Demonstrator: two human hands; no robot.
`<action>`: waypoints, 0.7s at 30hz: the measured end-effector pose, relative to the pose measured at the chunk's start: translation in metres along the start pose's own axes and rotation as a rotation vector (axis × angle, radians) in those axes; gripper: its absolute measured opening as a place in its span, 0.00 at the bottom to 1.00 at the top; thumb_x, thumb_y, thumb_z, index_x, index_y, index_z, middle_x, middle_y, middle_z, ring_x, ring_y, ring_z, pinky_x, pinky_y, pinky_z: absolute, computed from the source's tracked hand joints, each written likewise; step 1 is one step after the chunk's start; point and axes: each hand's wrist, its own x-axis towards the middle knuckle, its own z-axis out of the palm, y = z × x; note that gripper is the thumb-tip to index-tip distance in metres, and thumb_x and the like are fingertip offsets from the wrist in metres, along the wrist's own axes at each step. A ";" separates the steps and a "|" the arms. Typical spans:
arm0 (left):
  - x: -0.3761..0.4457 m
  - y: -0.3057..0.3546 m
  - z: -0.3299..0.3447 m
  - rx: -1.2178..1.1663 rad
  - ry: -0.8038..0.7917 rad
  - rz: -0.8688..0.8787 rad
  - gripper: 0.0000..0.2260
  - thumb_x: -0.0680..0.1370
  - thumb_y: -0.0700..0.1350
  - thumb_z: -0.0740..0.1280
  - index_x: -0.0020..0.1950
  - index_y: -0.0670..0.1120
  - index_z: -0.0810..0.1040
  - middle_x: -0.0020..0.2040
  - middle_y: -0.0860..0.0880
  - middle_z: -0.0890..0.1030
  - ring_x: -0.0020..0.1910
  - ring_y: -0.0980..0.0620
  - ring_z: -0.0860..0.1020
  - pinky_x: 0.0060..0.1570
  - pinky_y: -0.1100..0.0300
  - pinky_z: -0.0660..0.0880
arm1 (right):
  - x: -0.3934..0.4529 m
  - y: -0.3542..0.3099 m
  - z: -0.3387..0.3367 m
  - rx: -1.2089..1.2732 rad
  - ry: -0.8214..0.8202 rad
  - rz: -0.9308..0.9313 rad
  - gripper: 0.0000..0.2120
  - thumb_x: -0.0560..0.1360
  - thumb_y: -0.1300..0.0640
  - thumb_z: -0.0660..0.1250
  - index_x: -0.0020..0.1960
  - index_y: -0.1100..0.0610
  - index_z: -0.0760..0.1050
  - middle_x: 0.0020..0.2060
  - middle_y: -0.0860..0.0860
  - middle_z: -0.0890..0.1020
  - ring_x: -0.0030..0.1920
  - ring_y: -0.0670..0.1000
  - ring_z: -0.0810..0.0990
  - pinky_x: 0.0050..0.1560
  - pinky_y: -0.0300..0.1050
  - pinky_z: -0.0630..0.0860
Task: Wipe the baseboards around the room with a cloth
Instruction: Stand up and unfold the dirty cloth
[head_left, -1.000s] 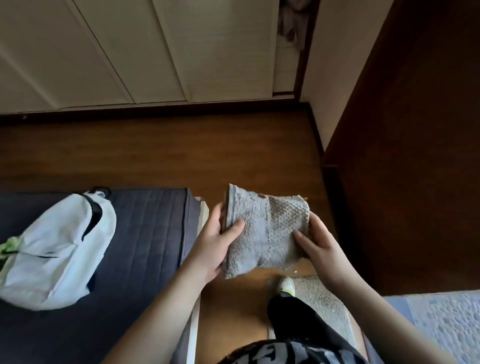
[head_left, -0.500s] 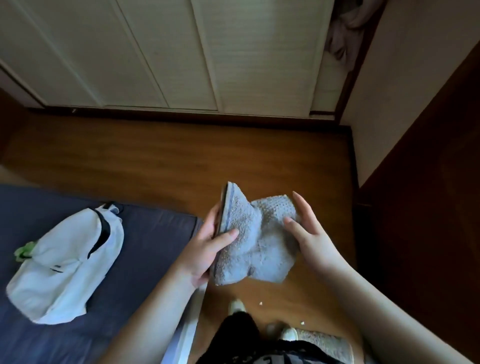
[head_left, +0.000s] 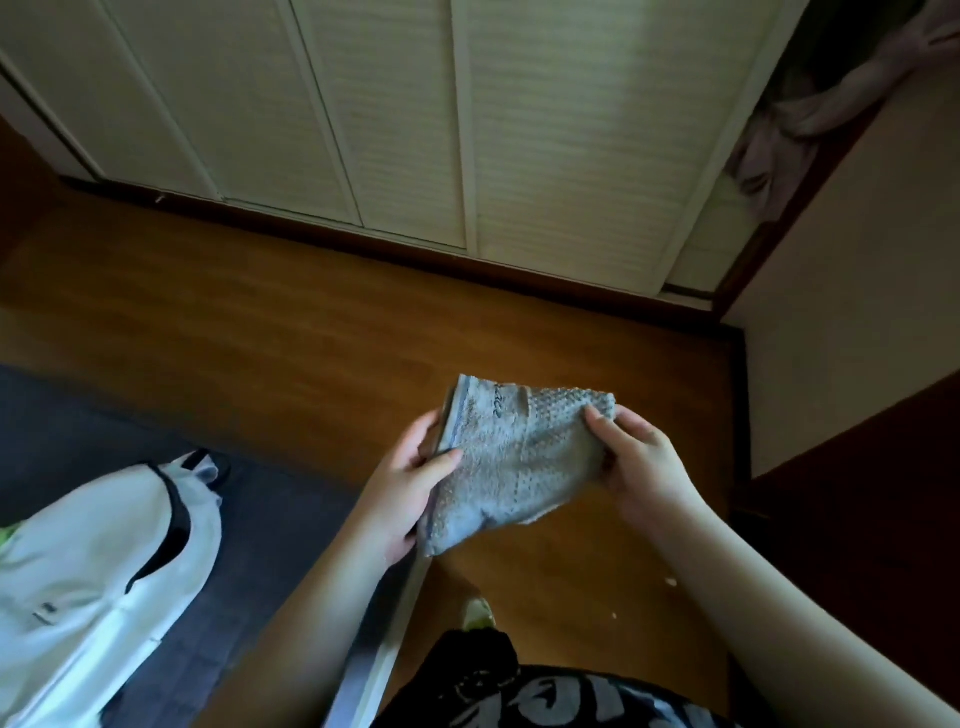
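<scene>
A grey, nubby cloth (head_left: 514, 457), folded, is held in front of me above the wooden floor. My left hand (head_left: 402, 488) grips its left edge, thumb over the front. My right hand (head_left: 636, 462) pinches its upper right corner with curled fingers. A dark brown baseboard (head_left: 395, 249) runs along the foot of the cream closet doors ahead. It turns at the corner and continues along the right wall as another baseboard (head_left: 740, 405).
A dark blue mattress (head_left: 270, 525) lies at the left with a white backpack (head_left: 98, 571) on it. A dark wooden panel (head_left: 872, 509) stands at the right. My foot (head_left: 478, 613) is on the floor (head_left: 260, 332) below. Clothes (head_left: 810, 114) hang at the top right.
The view has tilted up toward the closet doors. My right hand moved from lying open against the cloth's right side to pinching its upper corner. The left hand keeps its hold.
</scene>
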 end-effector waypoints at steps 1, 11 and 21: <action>0.014 0.008 -0.004 0.013 0.002 -0.013 0.17 0.80 0.38 0.67 0.61 0.60 0.78 0.56 0.50 0.84 0.55 0.47 0.83 0.54 0.43 0.81 | 0.012 -0.006 0.005 -0.052 -0.002 -0.057 0.06 0.75 0.52 0.70 0.47 0.53 0.84 0.49 0.55 0.86 0.48 0.55 0.85 0.42 0.51 0.82; 0.143 0.076 -0.017 0.365 -0.007 -0.022 0.37 0.63 0.80 0.61 0.64 0.60 0.77 0.55 0.62 0.81 0.57 0.62 0.78 0.61 0.56 0.71 | 0.128 -0.062 0.041 -0.184 -0.098 -0.250 0.10 0.78 0.49 0.67 0.55 0.51 0.82 0.54 0.54 0.85 0.56 0.55 0.83 0.53 0.49 0.80; 0.270 0.128 -0.002 0.320 0.221 0.097 0.06 0.78 0.59 0.68 0.49 0.59 0.81 0.47 0.54 0.85 0.45 0.55 0.84 0.39 0.62 0.78 | 0.284 -0.129 0.054 -0.214 -0.286 -0.151 0.13 0.76 0.46 0.68 0.54 0.52 0.82 0.53 0.54 0.84 0.55 0.56 0.83 0.52 0.49 0.80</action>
